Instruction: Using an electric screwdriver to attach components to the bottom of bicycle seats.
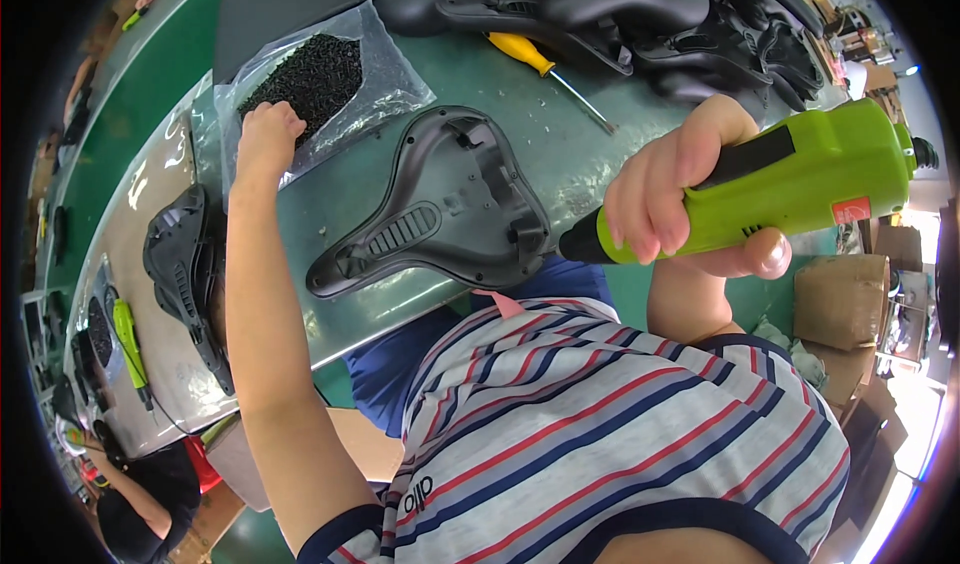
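Note:
My right hand is wrapped round a lime-green electric screwdriver with a black grip patch. Its black nose points left, close to the wide end of a black bicycle saddle. The saddle lies underside up on the table before me, its hollow ribbed inside showing. At the far left, my left hand is at the edge of a pile of small black screws on a clear plastic bag. Its fingers are curled together, and what they pinch, if anything, is hidden.
Black saddles are heaped at the back. A yellow-handled screwdriver lies in front of them. On the left are another saddle part and a second green electric screwdriver. Cardboard boxes stand at right; another person is at lower left.

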Demonstrator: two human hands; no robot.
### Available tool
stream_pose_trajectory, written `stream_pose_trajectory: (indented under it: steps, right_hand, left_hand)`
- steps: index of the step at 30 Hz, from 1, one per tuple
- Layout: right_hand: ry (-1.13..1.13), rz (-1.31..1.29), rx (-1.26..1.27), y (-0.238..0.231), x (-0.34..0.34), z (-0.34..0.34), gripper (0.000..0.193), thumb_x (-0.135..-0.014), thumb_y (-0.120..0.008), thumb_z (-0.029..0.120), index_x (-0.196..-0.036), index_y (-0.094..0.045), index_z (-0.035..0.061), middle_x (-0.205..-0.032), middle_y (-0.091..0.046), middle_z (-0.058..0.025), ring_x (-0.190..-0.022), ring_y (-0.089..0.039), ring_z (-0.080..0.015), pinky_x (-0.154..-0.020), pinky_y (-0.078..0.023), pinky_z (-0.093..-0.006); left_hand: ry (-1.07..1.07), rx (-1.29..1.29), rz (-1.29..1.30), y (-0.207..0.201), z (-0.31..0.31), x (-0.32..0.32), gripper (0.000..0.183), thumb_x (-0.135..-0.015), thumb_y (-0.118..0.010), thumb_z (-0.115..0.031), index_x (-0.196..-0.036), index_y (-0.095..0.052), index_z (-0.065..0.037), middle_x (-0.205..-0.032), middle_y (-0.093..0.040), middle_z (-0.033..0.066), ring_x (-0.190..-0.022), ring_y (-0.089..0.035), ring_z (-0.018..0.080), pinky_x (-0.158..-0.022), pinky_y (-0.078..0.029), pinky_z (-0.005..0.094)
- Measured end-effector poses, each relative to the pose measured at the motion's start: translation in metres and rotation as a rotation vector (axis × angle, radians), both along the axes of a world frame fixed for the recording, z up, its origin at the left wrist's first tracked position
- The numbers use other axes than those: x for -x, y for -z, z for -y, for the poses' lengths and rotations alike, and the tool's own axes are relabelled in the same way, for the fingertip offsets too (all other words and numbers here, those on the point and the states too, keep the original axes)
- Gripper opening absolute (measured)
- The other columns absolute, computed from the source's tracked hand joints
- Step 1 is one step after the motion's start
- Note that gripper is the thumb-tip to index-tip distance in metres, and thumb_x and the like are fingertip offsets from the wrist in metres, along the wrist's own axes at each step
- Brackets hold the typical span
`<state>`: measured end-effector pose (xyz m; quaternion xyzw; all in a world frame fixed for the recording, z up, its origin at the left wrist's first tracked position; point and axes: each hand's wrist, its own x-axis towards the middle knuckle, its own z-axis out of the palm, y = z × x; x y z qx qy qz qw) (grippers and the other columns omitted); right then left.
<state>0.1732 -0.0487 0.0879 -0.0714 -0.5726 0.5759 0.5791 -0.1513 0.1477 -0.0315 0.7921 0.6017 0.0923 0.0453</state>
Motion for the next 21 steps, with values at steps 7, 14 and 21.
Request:
stream_pose_trajectory:
  steps: [7, 14, 21]
  right_hand:
    - [-0.116, 0.031, 0.049, 0.001, 0.01, 0.008, 0.055, -0.073, -0.072, 0.033, -0.104, -0.041, -0.0005, -0.072, -0.056, -0.0097, -0.061, -0.056, -0.0201, -0.054, -0.045, -0.0317]
    - [-0.102, 0.21, 0.091, -0.006, 0.018, 0.013, 0.055, -0.07, -0.075, 0.032, -0.102, -0.046, -0.0018, -0.075, -0.058, -0.0108, -0.063, -0.057, -0.021, -0.055, -0.046, -0.0332]
    - [-0.324, 0.326, -0.021, -0.01, 0.015, -0.01, 0.057, -0.067, -0.079, 0.027, -0.104, -0.047, -0.0028, -0.075, -0.059, -0.0116, -0.065, -0.059, -0.023, -0.055, -0.047, -0.0342]
  left_hand:
    - [-0.131, 0.148, 0.651, -0.017, 0.005, -0.022, 0.011, -0.084, -0.057, -0.014, -0.083, -0.059, -0.003, -0.08, -0.062, 0.0082, -0.067, -0.056, 0.0192, -0.064, -0.047, 0.0312]
    - [0.247, 0.783, 1.515, -0.037, 0.096, -0.126, 0.017, -0.088, -0.052, -0.01, -0.098, -0.063, -0.001, -0.077, -0.056, -0.0008, -0.065, -0.049, 0.005, -0.059, -0.043, 0.0174]
    - [0.216, 0.665, 1.52, -0.012, 0.112, -0.142, 0.012, -0.085, -0.057, -0.01, -0.087, -0.063, 0.001, -0.071, -0.057, 0.0016, -0.061, -0.053, 0.007, -0.054, -0.045, 0.0204]
